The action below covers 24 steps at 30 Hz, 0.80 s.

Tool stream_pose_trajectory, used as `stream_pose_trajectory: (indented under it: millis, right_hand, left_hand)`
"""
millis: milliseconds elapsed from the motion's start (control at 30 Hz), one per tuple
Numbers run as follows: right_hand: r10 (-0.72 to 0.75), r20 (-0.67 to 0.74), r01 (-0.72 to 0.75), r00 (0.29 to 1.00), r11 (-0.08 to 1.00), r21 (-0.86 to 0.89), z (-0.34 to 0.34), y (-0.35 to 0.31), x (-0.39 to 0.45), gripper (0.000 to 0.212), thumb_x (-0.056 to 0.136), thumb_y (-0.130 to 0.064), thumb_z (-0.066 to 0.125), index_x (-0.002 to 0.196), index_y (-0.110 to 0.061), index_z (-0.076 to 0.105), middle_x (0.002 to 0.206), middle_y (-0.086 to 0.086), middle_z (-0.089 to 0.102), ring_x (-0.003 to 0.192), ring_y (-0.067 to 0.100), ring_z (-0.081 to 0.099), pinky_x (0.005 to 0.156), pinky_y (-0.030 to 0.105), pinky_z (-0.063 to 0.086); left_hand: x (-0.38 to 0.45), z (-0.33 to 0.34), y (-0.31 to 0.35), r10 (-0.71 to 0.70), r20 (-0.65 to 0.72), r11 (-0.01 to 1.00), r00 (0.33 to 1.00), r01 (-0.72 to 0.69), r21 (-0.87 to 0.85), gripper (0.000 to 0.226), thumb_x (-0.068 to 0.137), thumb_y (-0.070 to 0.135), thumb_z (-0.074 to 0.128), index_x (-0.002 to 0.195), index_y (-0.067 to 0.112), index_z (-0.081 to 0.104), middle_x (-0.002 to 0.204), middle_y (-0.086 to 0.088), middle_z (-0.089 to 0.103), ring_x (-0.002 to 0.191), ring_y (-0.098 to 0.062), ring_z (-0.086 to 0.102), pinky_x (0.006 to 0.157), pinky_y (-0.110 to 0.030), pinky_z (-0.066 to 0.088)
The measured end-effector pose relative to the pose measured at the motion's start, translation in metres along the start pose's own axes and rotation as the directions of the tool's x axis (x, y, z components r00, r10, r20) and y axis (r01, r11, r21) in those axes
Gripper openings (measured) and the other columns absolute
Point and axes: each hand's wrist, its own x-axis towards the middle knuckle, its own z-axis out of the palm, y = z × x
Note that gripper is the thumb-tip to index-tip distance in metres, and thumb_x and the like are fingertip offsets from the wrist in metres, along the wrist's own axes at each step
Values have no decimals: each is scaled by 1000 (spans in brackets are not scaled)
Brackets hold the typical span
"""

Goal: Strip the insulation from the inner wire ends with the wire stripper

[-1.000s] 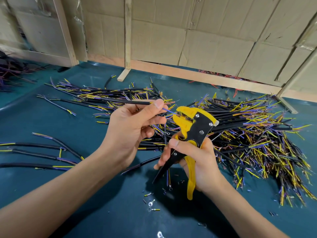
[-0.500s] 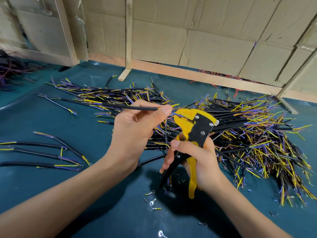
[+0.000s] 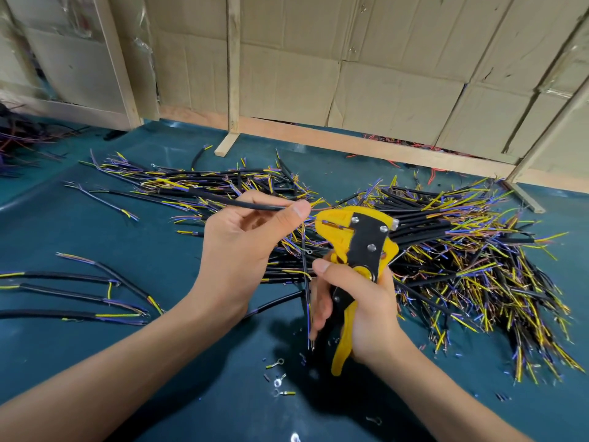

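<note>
Left hand [image 3: 242, 247] pinching black cable [image 3: 242, 204], inner wire end at wire stripper [image 3: 357, 247] head, right hand [image 3: 366, 307] at 3 o'clock, grip squeezing stripper handles

just one view here, a wide-angle cam on the person's head, looking forward and down across the bench [image 3: 95, 237] toward the cardboard wall [image 3: 318, 74] at the back. it's close in, so both forearms come up from the bottom edge and straight lines bow near the sides.
</note>
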Motion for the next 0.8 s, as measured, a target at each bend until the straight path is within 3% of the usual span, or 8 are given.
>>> stream_pose_trajectory:
  millis: [67,133,200,300,400,567,700,800]
  right_hand:
    - [27,-34,-26,999,999,19,3,0,0,39,72,-23,74,55,2,50,42,15,43,31,26,43,41,34,47]
    - [38,7,-39,999,995,87,4,-1,0,25,76,-20,72,77,3,63,48,17,47,38,29,50,47,43,52]
    - [51,40,-58,998,980,192,3,-5,3,30,79,-16,71,104,1,68,58,19,52,52,34,57,59,54,54]
    - [46,13,-48,999,973,225,3,-7,6,14,77,-13,76,91,-11,73,62,19,53,57,34,59,63,57,56]
    - [62,-102,-46,993,987,153,1,-8,10,4,77,-13,70,79,-15,72,62,19,54,55,32,57,61,54,56]
    - [133,-254,-162,958,982,-98,-15,-19,21,58,56,-3,59,108,-16,36,65,10,59,54,29,53,56,43,48]
    - [199,-211,-248,957,938,-243,-15,-22,23,63,50,-4,53,107,-20,34,61,4,61,49,26,51,48,32,45]
    - [306,-157,-344,939,849,-400,-10,-23,18,60,50,-13,55,105,-31,37,72,6,62,53,21,51,49,30,43]
  left_hand:
    - [1,-1,-2,-6,-16,999,1000,7,43,8,86,10,74,80,6,69,55,19,56,50,2,51,55,-6,37]
    - [2,-2,-4,-24,-26,997,999,26,67,12,87,14,74,78,9,69,53,18,55,51,2,51,56,-7,37]
    - [5,-4,-6,-75,-53,996,996,77,36,18,86,21,78,72,16,68,58,13,57,55,-4,50,57,-15,40]
    - [13,-8,-11,-204,-76,977,976,198,-82,20,91,20,71,72,18,68,75,-3,70,69,-16,63,59,-26,46]
    - [16,-10,-15,-246,40,969,968,247,-15,14,99,11,58,86,7,57,90,-13,77,81,-25,74,59,-27,52]
    - [14,-10,-25,-289,79,946,954,273,176,8,101,16,58,97,10,61,57,-2,62,43,-14,46,42,-22,35]
    - [25,-10,-15,-137,60,929,989,107,354,24,103,31,54,100,11,67,53,5,38,44,-10,32,43,-20,29]
    - [52,-2,10,51,212,735,976,-180,654,40,103,39,51,81,7,57,54,5,38,51,-14,33,51,-31,30]
